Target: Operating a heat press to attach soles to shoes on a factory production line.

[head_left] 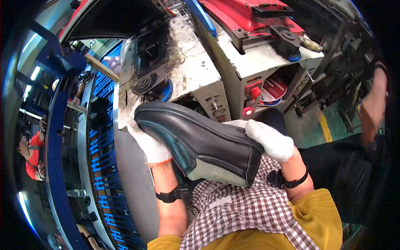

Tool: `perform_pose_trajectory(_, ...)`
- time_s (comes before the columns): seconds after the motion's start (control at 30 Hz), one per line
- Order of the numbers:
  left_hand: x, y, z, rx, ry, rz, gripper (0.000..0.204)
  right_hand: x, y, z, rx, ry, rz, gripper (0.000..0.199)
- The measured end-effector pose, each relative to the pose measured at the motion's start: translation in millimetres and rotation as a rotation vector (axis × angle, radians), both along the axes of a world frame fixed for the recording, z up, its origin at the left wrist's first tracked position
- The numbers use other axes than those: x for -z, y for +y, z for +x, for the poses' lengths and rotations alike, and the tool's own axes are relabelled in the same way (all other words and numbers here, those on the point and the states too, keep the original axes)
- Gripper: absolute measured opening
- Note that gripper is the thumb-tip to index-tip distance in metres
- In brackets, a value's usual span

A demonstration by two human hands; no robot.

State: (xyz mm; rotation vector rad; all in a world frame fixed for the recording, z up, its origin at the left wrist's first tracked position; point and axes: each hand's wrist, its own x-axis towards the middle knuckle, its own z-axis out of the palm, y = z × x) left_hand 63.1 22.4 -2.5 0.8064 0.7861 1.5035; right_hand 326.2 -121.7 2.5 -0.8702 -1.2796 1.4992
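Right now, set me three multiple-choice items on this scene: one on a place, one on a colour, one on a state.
1. Where is the dark leather shoe?
A. Lying on the floor
B. Held between both hands, in front of the grey machine
C. On the blue conveyor

2. What colour are the gloves on the hands?
A. White
B. Black
C. Yellow

3. How is the lamp on the machine's front?
A. Dark
B. Covered by a cloth
C. Glowing red

Answers:
1 B: the left hand grips the toe end and the right hand the heel end, above a checked apron.
2 A: both knit gloves are white; the left one has an orange cuff edge.
3 C: it shines red beside a red button.
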Motion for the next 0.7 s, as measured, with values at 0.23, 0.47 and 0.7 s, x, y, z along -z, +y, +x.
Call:
perform_pose_trajectory(0.23,12.0,1.0,17.0,0.038,0.001,0.017,0.081,6.8,-8.2,6.5,0.032,0.073,-0.068,0.052)
perform_pose_trajectory(0.47,21.4,11.3,21.5,0.099,-0.056,0.021,0.073,19.2,-12.7,9.6,0.113,0.244,-0.177,0.063)
perform_pose_trajectory(0.7,20.0,7.3,27.1,0.170,-0.190,0.031,0.062,31.5,-9.1,13.3,0.107,0.200,-0.119,0.069)
